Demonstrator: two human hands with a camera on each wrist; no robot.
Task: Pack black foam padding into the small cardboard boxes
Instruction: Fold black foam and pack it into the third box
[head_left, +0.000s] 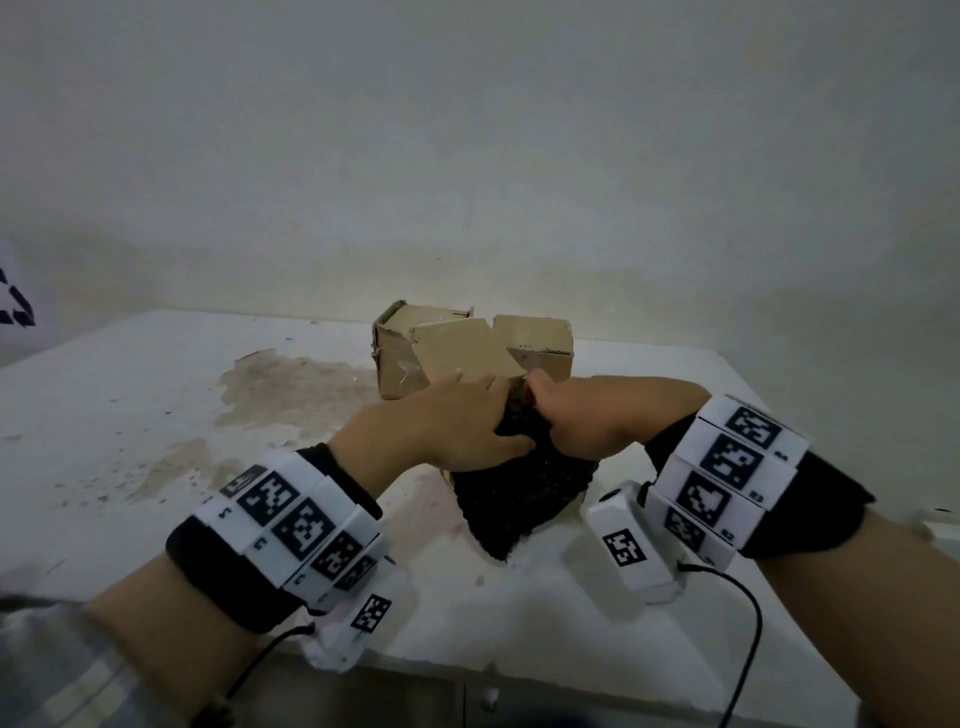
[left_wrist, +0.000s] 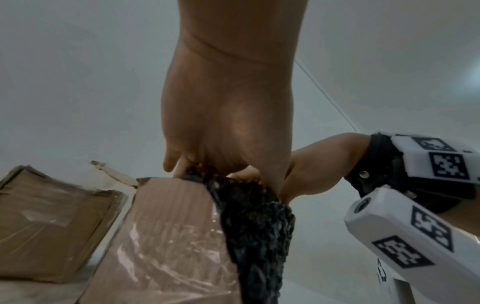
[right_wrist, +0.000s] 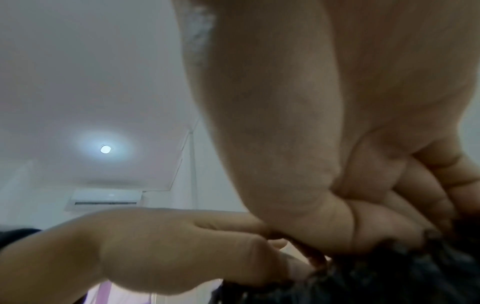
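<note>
Marker-covered wrist bands (head_left: 291, 525) fill the lower frame of the head view. At centre, the black foam padding (head_left: 519, 499) hangs down the near side of a small cardboard box (left_wrist: 166, 236), its top edge bunched between both hands. Left hand (head_left: 447, 426) curls its fingers and thumb over the foam's top; right hand (head_left: 576, 421) clenches the same bunch from the right. Behind, toward upper centre, two more cardboard boxes (head_left: 540, 348) stand on the stained white table (head_left: 156, 415).
</note>
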